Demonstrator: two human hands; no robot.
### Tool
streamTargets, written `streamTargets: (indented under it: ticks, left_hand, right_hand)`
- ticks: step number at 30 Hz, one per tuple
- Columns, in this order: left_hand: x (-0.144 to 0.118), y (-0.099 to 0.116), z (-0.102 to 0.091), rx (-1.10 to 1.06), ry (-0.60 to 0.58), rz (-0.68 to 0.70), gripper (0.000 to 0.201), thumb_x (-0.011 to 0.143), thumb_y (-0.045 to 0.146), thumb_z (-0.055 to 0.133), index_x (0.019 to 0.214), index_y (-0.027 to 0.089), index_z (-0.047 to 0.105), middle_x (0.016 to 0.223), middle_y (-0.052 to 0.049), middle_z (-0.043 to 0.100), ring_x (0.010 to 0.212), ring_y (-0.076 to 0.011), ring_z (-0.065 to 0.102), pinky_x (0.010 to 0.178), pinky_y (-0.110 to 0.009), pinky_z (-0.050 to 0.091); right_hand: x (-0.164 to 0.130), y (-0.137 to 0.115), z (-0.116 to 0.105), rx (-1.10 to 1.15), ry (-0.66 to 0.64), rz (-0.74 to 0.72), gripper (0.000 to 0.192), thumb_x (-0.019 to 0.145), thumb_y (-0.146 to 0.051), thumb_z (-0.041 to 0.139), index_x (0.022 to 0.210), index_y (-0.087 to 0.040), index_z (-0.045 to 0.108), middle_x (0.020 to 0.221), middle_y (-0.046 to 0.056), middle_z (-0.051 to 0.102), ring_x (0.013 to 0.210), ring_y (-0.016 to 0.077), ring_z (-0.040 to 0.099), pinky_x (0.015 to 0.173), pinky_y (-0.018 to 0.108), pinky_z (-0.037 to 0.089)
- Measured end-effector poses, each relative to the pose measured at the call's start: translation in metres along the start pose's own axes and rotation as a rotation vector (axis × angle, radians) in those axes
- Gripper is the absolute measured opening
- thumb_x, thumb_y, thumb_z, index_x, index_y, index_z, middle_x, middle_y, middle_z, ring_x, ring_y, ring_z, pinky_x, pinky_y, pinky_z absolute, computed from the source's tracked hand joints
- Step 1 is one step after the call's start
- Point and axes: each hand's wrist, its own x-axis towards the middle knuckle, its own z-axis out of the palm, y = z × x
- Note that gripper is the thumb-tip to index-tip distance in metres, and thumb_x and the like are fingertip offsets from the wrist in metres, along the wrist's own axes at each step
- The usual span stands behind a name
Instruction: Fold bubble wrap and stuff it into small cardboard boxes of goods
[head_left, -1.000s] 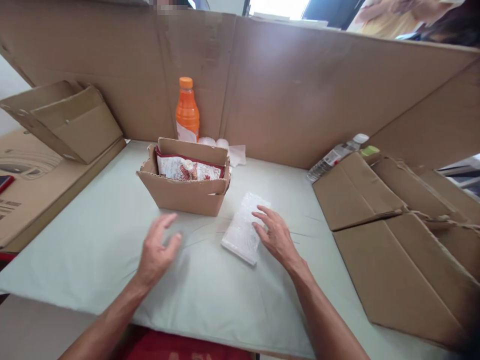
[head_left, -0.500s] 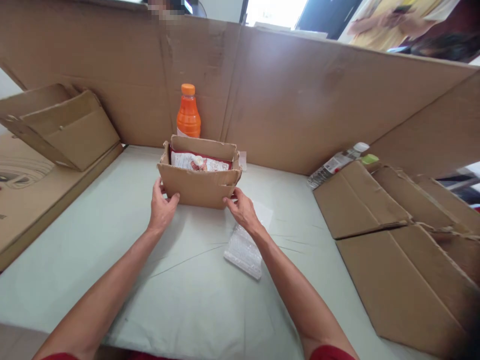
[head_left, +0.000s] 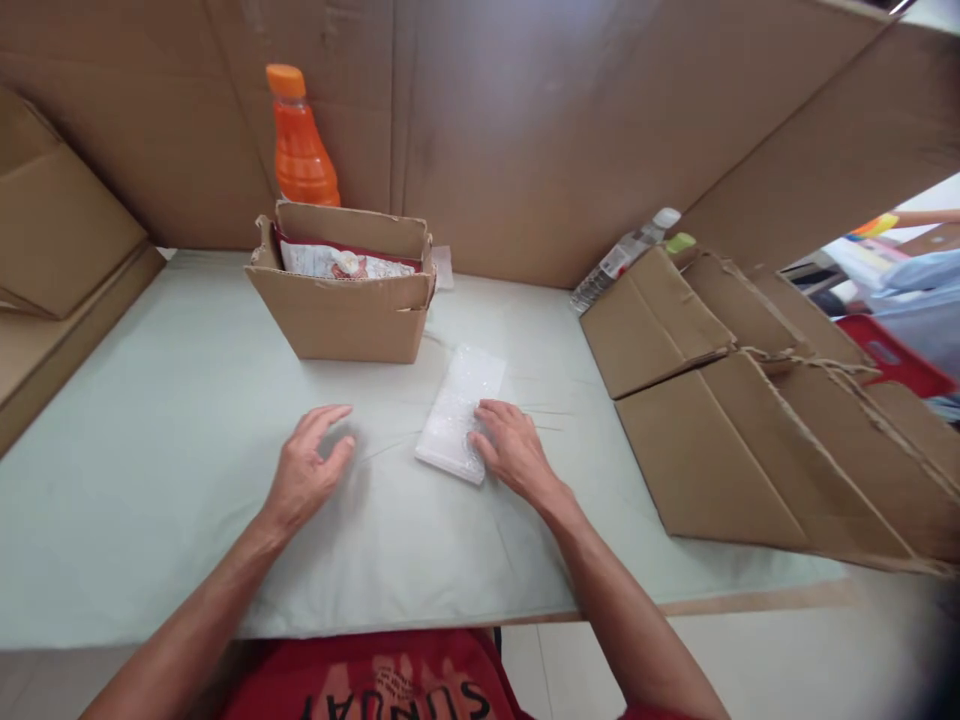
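The flat, translucent bubble-wrap packet (head_left: 454, 412) looks light, soft, best held by its long edges (left hand (head_left: 306, 466), right hand (head_left: 517, 450): fingers apart from thumbs).

Orange-capped drink bottle (head_left: 304, 150) and cardboard boxes around a pale green tablecloth (head_left: 187, 420).
The bottle stands by the tall cardboard partition (head_left: 517, 150), a white slip (head_left: 444, 268) lying near the partition's foot; at right, a clear plastic bottle (head_left: 619, 262) with a white cap tilts beside the farther cardboard box (head_left: 656, 325), a nearer cardboard box (head_left: 727, 460) adjoining it; at left, another cardboard box (head_left: 67, 220); beyond, a red plastic object (head_left: 892, 355), partly hidden.
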Motion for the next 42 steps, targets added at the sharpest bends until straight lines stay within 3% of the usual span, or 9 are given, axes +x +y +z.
streamTargets:
  ticks: [3,6,10,17,24,32,35,38,42]
  left_hand:
    - [0.001,0.021,0.017,-0.029,-0.103,0.143,0.036,0.087,0.031,0.056,0.118,0.020,0.069,0.125,-0.013,0.068,0.118,-0.0288,0.063,0.053,-0.025,0.052]
    - [-0.004,0.035,0.017,0.005,-0.157,0.272,0.047,0.087,0.027,0.059,0.134,0.021,0.059,0.132,-0.013,0.065,0.123,-0.0286,0.061,0.082,-0.038,0.061]
    - [-0.030,0.038,0.009,0.047,-0.318,0.445,0.077,0.085,0.025,0.067,0.155,0.027,0.034,0.152,-0.014,0.051,0.139,-0.0304,0.049,0.111,-0.050,0.048]
    - [-0.071,0.023,0.031,-0.066,-0.417,0.322,0.052,0.093,0.018,0.052,0.144,0.024,0.049,0.100,-0.003,0.073,0.089,-0.0159,0.069,0.080,-0.028,0.057]
    - [-0.054,0.028,0.052,-0.022,-0.418,0.153,0.053,0.089,0.022,0.051,0.142,0.019,0.051,0.082,0.001,0.069,0.069,-0.0143,0.063,0.067,-0.027,0.050]
    - [-0.042,0.020,0.070,0.142,-0.319,0.202,0.061,0.087,0.021,0.055,0.147,0.022,0.045,0.099,-0.003,0.073,0.073,-0.0172,0.067,0.072,-0.031,0.053]
    - [-0.048,0.018,0.060,0.132,-0.207,0.393,0.064,0.090,0.026,0.058,0.151,0.021,0.040,0.126,-0.012,0.067,0.105,-0.0245,0.067,0.091,-0.040,0.054]
    - [-0.058,0.017,0.050,0.134,-0.254,0.602,0.063,0.090,0.020,0.057,0.151,0.020,0.039,0.137,-0.016,0.062,0.127,-0.0297,0.057,0.105,-0.048,0.048]
    - [-0.069,0.018,0.046,0.082,-0.377,0.559,0.055,0.092,0.013,0.051,0.146,0.020,0.047,0.113,-0.010,0.072,0.103,-0.0240,0.066,0.091,-0.042,0.054]
  right_hand:
    - [0.003,-0.007,0.006,0.041,0.051,-0.027,0.009,0.087,-0.017,0.062,0.091,-0.020,0.070,0.128,0.014,0.070,0.121,0.0321,0.063,0.100,0.053,0.048]
    - [-0.009,-0.022,-0.011,0.191,0.127,-0.080,0.008,0.091,-0.021,0.059,0.085,-0.022,0.065,0.126,0.010,0.071,0.117,0.0285,0.066,0.098,0.049,0.050]
    - [-0.050,-0.049,-0.033,0.432,-0.020,-0.140,0.012,0.096,-0.028,0.056,0.091,-0.025,0.066,0.118,0.005,0.075,0.102,0.0209,0.071,0.067,0.029,0.056]
    - [-0.092,-0.063,0.002,0.627,-0.014,-0.040,0.011,0.096,-0.027,0.057,0.097,-0.024,0.067,0.090,0.001,0.075,0.082,0.0170,0.072,0.076,0.029,0.057]
    - [-0.123,-0.058,0.000,0.264,0.504,-0.089,0.019,0.094,-0.017,0.060,0.111,-0.025,0.065,0.104,0.008,0.075,0.098,0.0240,0.070,0.086,0.041,0.054]
    - [-0.119,-0.060,0.029,0.018,0.193,-0.233,0.031,0.093,-0.019,0.062,0.124,-0.021,0.064,0.134,0.014,0.066,0.123,0.0319,0.059,0.095,0.049,0.049]
    - [-0.110,-0.054,0.040,0.014,0.166,-0.196,0.028,0.095,-0.015,0.057,0.119,-0.024,0.068,0.131,0.011,0.069,0.124,0.0300,0.059,0.097,0.048,0.048]
    - [-0.107,-0.052,0.040,0.075,0.208,-0.186,0.025,0.098,-0.015,0.053,0.116,-0.023,0.070,0.120,0.009,0.074,0.115,0.0266,0.065,0.093,0.045,0.050]
    - [-0.112,-0.054,0.034,0.280,0.182,-0.139,0.023,0.101,-0.021,0.051,0.113,-0.024,0.071,0.102,0.007,0.078,0.094,0.0222,0.071,0.084,0.040,0.055]
